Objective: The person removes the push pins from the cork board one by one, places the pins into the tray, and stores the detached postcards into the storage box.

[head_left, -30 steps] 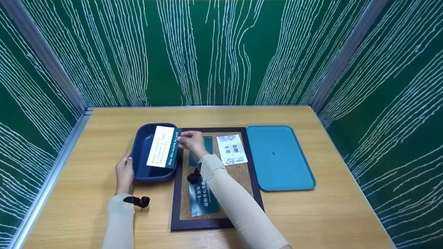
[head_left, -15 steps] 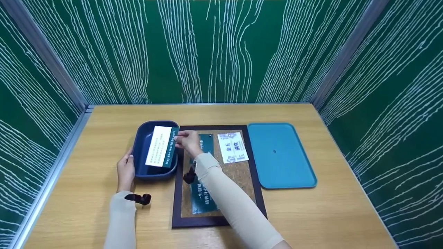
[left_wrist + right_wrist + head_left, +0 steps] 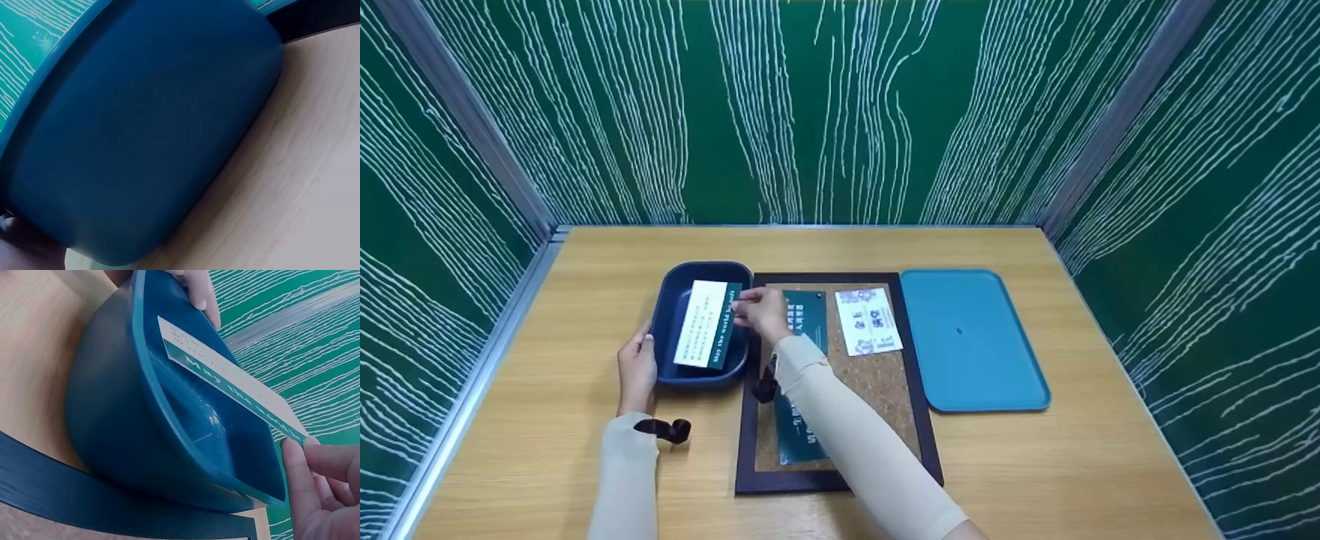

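Observation:
My right hand (image 3: 763, 311) pinches a white and green printed card (image 3: 707, 324) between thumb and fingertips at its green edge. The card lies over the mouth of a dark blue plastic bin (image 3: 661, 367); in the right wrist view it slants across the bin's opening, partly within the rim. At the bin's near left, my left hand (image 3: 637, 367) grips the wall. Its fingers (image 3: 198, 292) reach over the rim in the right wrist view. The bin's outer side (image 3: 140, 135) fills most of the left wrist view, with only part of that hand at the lower left.
Right of the bin lies a dark-framed cork board (image 3: 877, 405). Pinned on it are a white and purple card (image 3: 868, 321) and green cards (image 3: 801, 435), partly hidden by my right arm. A teal tray (image 3: 975, 337) lies beyond. Green walls enclose the wooden table (image 3: 1072, 465).
My right hand has moved a little left and lowered the card further into the bin's opening. My left hand stays at the bin's side. The head view has shifted slightly.

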{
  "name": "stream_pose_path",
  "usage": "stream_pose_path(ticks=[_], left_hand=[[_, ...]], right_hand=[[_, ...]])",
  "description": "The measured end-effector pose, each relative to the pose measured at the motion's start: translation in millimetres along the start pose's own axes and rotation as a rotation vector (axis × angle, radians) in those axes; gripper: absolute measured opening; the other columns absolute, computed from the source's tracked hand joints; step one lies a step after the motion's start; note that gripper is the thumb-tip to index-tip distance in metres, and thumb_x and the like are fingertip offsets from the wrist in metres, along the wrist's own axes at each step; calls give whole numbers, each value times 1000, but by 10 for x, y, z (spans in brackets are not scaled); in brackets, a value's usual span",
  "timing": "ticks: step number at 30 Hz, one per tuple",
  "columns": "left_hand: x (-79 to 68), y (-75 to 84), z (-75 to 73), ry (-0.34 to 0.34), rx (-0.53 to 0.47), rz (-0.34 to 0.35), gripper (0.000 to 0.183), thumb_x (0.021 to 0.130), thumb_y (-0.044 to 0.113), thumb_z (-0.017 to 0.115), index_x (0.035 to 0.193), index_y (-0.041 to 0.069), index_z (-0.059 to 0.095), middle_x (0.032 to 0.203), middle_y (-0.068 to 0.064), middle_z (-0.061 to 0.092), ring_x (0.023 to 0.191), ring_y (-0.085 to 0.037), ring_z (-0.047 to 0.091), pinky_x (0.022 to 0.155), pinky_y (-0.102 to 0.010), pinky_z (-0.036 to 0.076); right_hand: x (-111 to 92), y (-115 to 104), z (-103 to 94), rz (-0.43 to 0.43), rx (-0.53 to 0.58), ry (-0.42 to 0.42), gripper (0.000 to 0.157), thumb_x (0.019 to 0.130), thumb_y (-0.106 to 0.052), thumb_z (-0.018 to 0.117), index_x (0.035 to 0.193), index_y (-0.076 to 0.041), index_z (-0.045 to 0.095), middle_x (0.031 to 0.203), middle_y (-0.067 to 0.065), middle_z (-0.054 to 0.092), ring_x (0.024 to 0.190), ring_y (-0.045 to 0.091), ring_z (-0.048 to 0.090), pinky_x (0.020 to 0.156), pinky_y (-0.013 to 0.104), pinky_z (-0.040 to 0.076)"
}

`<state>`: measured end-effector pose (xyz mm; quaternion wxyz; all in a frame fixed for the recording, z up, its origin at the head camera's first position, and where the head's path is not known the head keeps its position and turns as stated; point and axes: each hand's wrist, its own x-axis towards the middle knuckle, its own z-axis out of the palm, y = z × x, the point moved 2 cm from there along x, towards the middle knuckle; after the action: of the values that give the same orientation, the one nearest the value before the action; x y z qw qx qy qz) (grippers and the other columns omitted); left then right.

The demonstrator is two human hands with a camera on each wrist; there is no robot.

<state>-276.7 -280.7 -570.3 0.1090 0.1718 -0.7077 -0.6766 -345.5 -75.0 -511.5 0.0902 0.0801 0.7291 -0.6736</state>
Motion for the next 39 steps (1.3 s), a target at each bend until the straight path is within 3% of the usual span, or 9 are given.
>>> stream_pose_path(ticks=[11,24,39], left_hand=[[2,5,11,13,-47,-58,44,104,11,33,147,3,35,157,-10,27,148,-19,16,122,-32,15],[3,-18,0,22,-12,-12,43,104,9,34,145,-1,37,155,-15,29,147,-23,19,122,-34,16],[8,-2,-8,2,2,-51,44,105,14,32,148,4,34,157,-8,26,148,-19,16,122,-32,15]], right_hand=[[0,52,63,0,-37,3,16,83,6,68,98,1,70,87,11,70,67,16,69,60,23,58],[-24,128,116,-36,-20,-26,15,83,10,66,98,8,69,88,19,73,68,19,71,60,24,59],[-41,181,75,-93,-100,-20,17,84,5,68,101,6,71,89,16,73,72,20,72,60,22,58]])
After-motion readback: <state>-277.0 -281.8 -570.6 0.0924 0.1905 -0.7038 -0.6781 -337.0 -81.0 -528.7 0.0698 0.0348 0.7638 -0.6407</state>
